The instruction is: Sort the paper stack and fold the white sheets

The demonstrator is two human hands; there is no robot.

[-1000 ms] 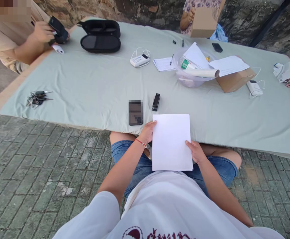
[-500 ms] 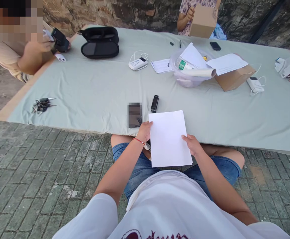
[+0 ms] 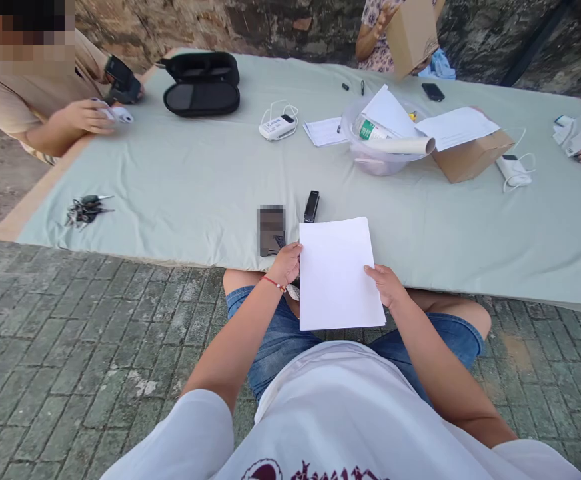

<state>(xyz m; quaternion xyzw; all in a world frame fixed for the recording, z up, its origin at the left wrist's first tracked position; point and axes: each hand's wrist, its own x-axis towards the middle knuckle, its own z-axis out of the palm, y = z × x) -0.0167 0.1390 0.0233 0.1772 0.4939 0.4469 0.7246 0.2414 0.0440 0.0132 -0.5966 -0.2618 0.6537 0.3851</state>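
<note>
A blank white sheet of paper (image 3: 338, 273) hangs over my lap at the near edge of the table. My left hand (image 3: 286, 262) pinches its left edge, fingers closed on it. My right hand (image 3: 387, 285) grips the right edge, thumb on top. Just beyond the sheet, on the grey-green cloth (image 3: 195, 180), lie a phone (image 3: 271, 230) and a small black stapler-like device (image 3: 311, 205), both close to my left hand.
A bunch of keys (image 3: 86, 209) lies at the left. Farther back are a black open case (image 3: 201, 83), a white device with cable (image 3: 278, 125), a clear bowl of papers (image 3: 383, 143) and a cardboard box (image 3: 473, 157). Other people's hands work at the far left, back and right edges.
The sheet has risen slightly toward the table edge, still in both hands. The person at far left reached down to a white object; the person at the back tilted a box.
</note>
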